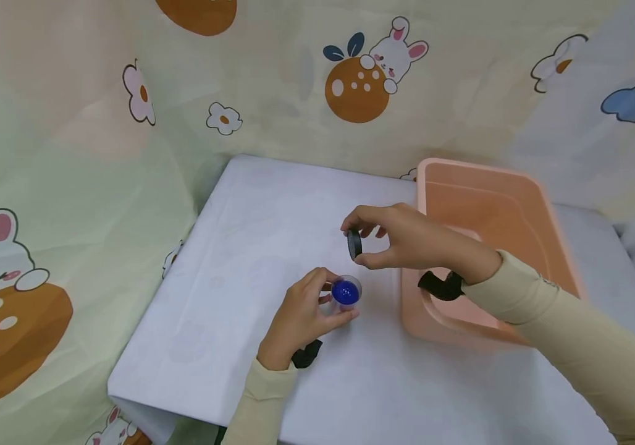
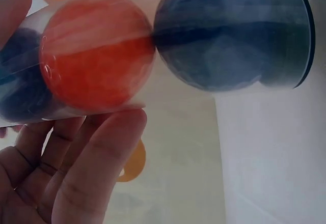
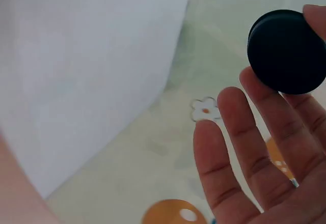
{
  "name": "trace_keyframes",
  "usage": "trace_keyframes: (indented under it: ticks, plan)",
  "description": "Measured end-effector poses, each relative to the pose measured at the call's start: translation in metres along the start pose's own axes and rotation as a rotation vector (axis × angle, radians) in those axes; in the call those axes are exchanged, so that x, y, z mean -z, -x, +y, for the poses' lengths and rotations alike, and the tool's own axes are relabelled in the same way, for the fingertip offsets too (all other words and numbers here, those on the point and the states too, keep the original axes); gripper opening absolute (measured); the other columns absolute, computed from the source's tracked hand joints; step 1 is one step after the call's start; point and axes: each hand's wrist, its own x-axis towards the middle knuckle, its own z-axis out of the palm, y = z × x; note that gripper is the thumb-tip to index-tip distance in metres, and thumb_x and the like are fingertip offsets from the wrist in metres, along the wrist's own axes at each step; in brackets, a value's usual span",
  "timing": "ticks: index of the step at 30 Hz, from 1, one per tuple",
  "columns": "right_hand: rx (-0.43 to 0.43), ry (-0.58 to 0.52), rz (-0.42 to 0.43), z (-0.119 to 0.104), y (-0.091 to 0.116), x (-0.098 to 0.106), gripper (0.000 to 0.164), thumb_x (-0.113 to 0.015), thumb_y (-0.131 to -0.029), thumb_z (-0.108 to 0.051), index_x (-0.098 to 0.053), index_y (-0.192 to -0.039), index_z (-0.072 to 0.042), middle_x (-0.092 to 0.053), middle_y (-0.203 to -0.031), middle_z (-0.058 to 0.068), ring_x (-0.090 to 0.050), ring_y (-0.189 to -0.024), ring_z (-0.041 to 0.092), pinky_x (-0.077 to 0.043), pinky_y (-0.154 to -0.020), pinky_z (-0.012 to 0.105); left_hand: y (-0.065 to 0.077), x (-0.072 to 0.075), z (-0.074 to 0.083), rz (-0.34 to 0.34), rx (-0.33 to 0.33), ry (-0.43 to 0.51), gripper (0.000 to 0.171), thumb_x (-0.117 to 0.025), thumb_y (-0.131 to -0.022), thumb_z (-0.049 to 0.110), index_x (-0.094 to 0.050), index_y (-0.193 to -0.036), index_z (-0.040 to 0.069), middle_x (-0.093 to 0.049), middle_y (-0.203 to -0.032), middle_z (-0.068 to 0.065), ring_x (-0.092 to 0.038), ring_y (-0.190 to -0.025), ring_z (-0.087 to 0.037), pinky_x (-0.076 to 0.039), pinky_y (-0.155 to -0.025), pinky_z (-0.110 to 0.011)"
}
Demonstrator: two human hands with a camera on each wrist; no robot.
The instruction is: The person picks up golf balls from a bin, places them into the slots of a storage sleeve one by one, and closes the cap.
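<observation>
My left hand (image 1: 302, 314) grips a clear tube (image 1: 357, 283) from the side, above the white-covered table. A blue ball (image 1: 345, 292) shows at the tube's uncapped top. In the left wrist view, an orange-red dimpled ball (image 2: 97, 51) lies between two dark blue ones, and the tube's far end has a dark rim (image 2: 311, 35). Thumb and fingertips of my right hand (image 1: 406, 238) pinch a round black lid (image 1: 354, 245) on edge, just above and apart from the tube. The lid (image 3: 288, 52) faces the right wrist camera; the other fingers are spread.
A pink plastic bin (image 1: 428, 185) stands at the right of the table (image 1: 228, 247), below my right forearm. Behind and to the left hangs a curtain (image 1: 278, 74) printed with rabbits and flowers. Black straps circle both wrists.
</observation>
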Motion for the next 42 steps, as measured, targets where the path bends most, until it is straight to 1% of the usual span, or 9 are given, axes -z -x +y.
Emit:
trace_keyframes:
  ticks: [5,9,14,18,23,27,32,36,42]
  plan:
    - [0.013,-0.01,0.064,-0.024,0.017,0.005,0.039,-0.085,-0.09,-0.009,-0.07,-0.125,-0.01,-0.076,-0.109,-0.004,-0.071,-0.106,0.017,-0.063,-0.094,0.047,0.001,0.002,-0.003,-0.006,0.034,0.017,0.052,-0.1,-0.079,0.013,-0.063,-0.114,0.001,-0.07,-0.113,-0.01,-0.076,-0.105,-0.025,-0.066,-0.085,-0.027]
    - [0.034,-0.074,0.156,-0.038,0.029,-0.001,0.041,-0.085,-0.088,-0.005,-0.069,-0.126,-0.011,-0.075,-0.114,-0.005,-0.07,-0.105,0.011,-0.064,-0.092,0.043,0.004,0.004,-0.006,-0.014,0.051,0.027,0.051,-0.099,-0.079,0.011,-0.063,-0.113,0.003,-0.07,-0.113,-0.008,-0.076,-0.107,-0.025,-0.066,-0.086,-0.026]
    - [0.049,-0.166,0.339,-0.052,0.048,-0.022,0.05,-0.089,-0.084,-0.002,-0.067,-0.128,-0.006,-0.074,-0.123,0.001,-0.071,-0.102,0.012,-0.065,-0.089,0.033,0.006,0.004,-0.013,-0.022,0.024,0.016,0.051,-0.1,-0.079,0.01,-0.061,-0.112,0.005,-0.069,-0.111,-0.007,-0.075,-0.105,-0.023,-0.065,-0.086,-0.023]
    - [0.029,-0.25,0.469,-0.06,0.062,-0.046,0.055,-0.089,-0.085,0.001,-0.066,-0.135,-0.006,-0.075,-0.127,0.004,-0.071,-0.103,0.014,-0.063,-0.088,0.025,0.006,0.005,-0.016,-0.029,-0.002,-0.004,0.053,-0.1,-0.078,0.01,-0.06,-0.113,0.005,-0.069,-0.109,-0.006,-0.075,-0.103,-0.022,-0.064,-0.085,-0.022]
    - [0.041,-0.449,0.556,-0.06,0.073,-0.08,0.055,-0.079,-0.09,0.012,-0.068,-0.142,-0.002,-0.073,-0.136,0.009,-0.071,-0.108,0.016,-0.061,-0.094,0.021,0.005,0.005,-0.018,-0.046,-0.017,-0.02,0.054,-0.1,-0.078,0.01,-0.06,-0.114,0.005,-0.07,-0.109,-0.007,-0.074,-0.102,-0.022,-0.065,-0.086,-0.025]
    - [0.053,-0.551,0.619,-0.056,0.075,-0.099,0.055,-0.075,-0.092,0.016,-0.067,-0.144,0.001,-0.072,-0.138,0.01,-0.07,-0.112,0.016,-0.06,-0.098,0.021,0.005,0.005,-0.02,-0.053,-0.023,-0.017,0.053,-0.1,-0.079,0.01,-0.059,-0.113,0.005,-0.07,-0.109,-0.007,-0.074,-0.102,-0.022,-0.066,-0.085,-0.026]
    - [0.039,-0.587,0.716,-0.052,0.074,-0.116,0.055,-0.073,-0.091,0.019,-0.066,-0.143,0.004,-0.071,-0.139,0.009,-0.07,-0.118,0.015,-0.058,-0.102,0.021,0.004,0.004,-0.021,-0.071,-0.022,-0.012,0.054,-0.099,-0.079,0.011,-0.06,-0.116,0.005,-0.071,-0.113,-0.009,-0.074,-0.105,-0.023,-0.066,-0.087,-0.028]
    - [0.071,-0.601,0.782,-0.046,0.072,-0.129,0.057,-0.073,-0.089,0.021,-0.062,-0.143,0.007,-0.07,-0.14,0.01,-0.069,-0.12,0.015,-0.057,-0.104,0.021,0.003,0.004,-0.02,-0.084,-0.01,-0.006,0.055,-0.1,-0.079,0.012,-0.061,-0.118,0.005,-0.071,-0.114,-0.008,-0.073,-0.106,-0.023,-0.066,-0.087,-0.029]
    - [0.098,-0.616,0.839,-0.036,0.068,-0.148,0.057,-0.072,-0.086,0.025,-0.059,-0.139,0.011,-0.068,-0.142,0.012,-0.069,-0.118,0.015,-0.057,-0.101,0.021,0.002,0.003,-0.019,-0.109,0.017,0.01,0.057,-0.1,-0.078,0.014,-0.061,-0.119,0.004,-0.07,-0.116,-0.008,-0.072,-0.11,-0.023,-0.066,-0.088,-0.03]
